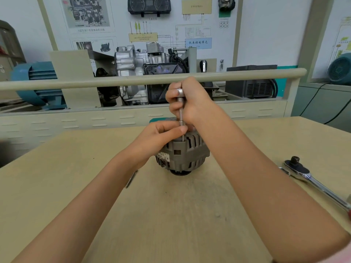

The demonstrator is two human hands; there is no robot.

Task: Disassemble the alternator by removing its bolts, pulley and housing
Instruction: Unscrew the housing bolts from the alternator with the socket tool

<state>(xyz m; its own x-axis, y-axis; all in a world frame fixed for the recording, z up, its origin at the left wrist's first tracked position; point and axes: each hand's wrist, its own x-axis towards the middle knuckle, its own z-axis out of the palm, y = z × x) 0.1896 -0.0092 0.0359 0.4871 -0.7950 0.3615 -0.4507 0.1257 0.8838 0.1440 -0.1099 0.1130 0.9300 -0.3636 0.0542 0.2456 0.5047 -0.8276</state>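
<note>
A grey alternator [185, 155] stands on end in the middle of the tan table [171, 215], its dark pulley end down. A thin silver socket extension bar [180, 109] stands upright on its top edge. My right hand [190, 100] grips the upper part of the bar. My left hand [161, 135] pinches the bar's lower end, just above the housing, and rests on the alternator's top. The bolt under the bar is hidden.
A chrome ratchet wrench [311, 179] lies on the table at the right. A thin metal rod [131, 179] lies under my left wrist. Behind the table run a beige rail [76, 82] and an engine display [148, 73] with wall charts.
</note>
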